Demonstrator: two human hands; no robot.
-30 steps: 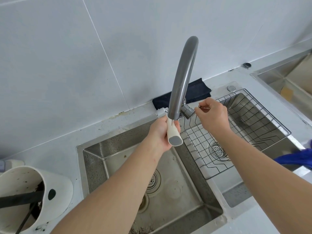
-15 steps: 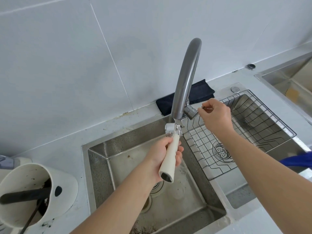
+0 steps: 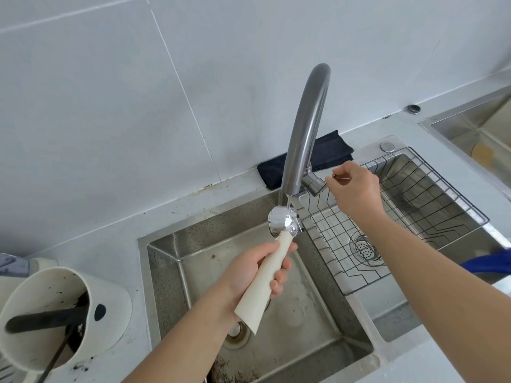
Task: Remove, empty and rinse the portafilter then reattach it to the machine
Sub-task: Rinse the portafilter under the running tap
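Knock box: a cream knock box (image 3: 58, 313) sits at the far left on the counter (image 3: 110, 250), a dark bar across its mouth and dark grounds smeared inside.
Left hand: the left hand (image 3: 249, 275) is wrapped around the cream handle of the portafilter (image 3: 272, 261), fingers curled under it.
Portafilter: it is held over the left sink basin (image 3: 318, 327), handle slanting down toward the person, chrome head up under the spout.
Faucet: the grey arched faucet (image 3: 304, 128) ends just above the chrome head; a thin stream of water falls onto it.
Cloth: a dark folded cloth (image 3: 326, 153) lies behind the faucet against the wall.
Right hand: the right hand (image 3: 355, 186) pinches the thin faucet lever beside the valve body.
Rack: a wire rack (image 3: 414, 217) sits in the right basin, a round drain visible through it.
Far right: a blue object (image 3: 489, 268) at the frame edge, unclear what.
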